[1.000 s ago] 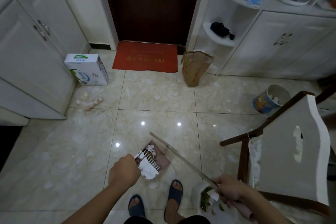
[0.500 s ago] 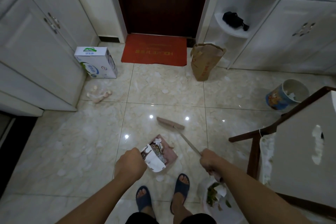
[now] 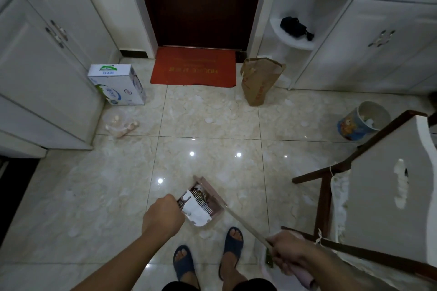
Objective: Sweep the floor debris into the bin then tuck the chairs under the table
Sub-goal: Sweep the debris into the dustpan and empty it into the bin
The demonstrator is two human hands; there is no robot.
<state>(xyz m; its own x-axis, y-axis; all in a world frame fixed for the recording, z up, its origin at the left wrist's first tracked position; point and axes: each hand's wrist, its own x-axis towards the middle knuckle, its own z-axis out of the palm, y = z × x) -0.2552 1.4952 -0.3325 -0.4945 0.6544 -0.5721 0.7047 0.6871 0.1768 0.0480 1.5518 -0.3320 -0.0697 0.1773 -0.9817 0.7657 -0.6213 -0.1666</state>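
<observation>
Dustpan, loaded with paper scraps, sits just ahead of the left hand clenched on its handle, while the right hand grasps the broom, and the bin lies far off to the front-right.

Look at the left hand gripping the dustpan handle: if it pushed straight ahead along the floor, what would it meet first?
Probably the broom head, which lies against the far edge of the dustpan that the left hand grips; depth is hard to judge.
</observation>
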